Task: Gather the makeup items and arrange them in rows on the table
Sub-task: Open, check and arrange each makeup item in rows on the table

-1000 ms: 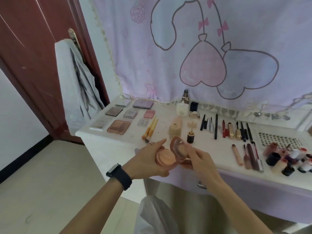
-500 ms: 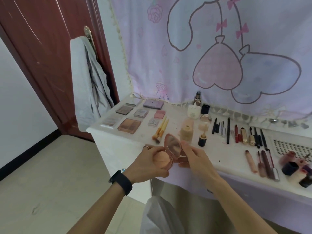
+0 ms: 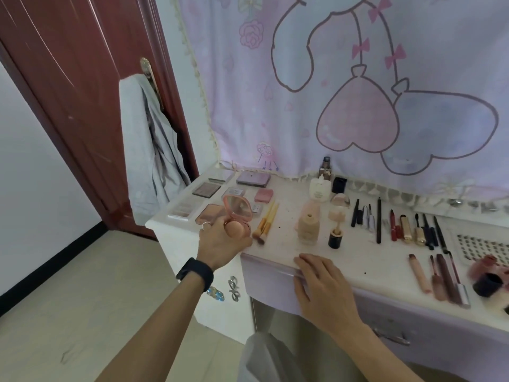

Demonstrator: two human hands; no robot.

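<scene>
A person's left hand grips an open round pink compact over the left front part of a white-topped dressing table. The fingers curl round the compact's base, with a ring on one finger and a black wristband on the wrist. The compact's mirrored lid stands upright and a peach puff sits in the base. It is unclear whether the base touches the tabletop. The right hand rests palm down on the table's front edge, fingers relaxed and slightly spread, holding nothing.

Behind and to the left of the compact, flat rectangular eyeshadow palettes in brown, lilac and pink lie in rows. Just right of it, two yellow-handled makeup brushes lie side by side, bristles toward the person. Further right stand a beige foundation bottle and a small black jar, with a white bottle behind them. To the right, a row of slim pencils, mascaras and gold tubes lies in parallel. A second row of beige and mauve tubes lies nearer the front edge.

A lilac curtain printed with pink hearts hangs behind the table. At left, a grey garment hangs from the handle of a dark red door.
</scene>
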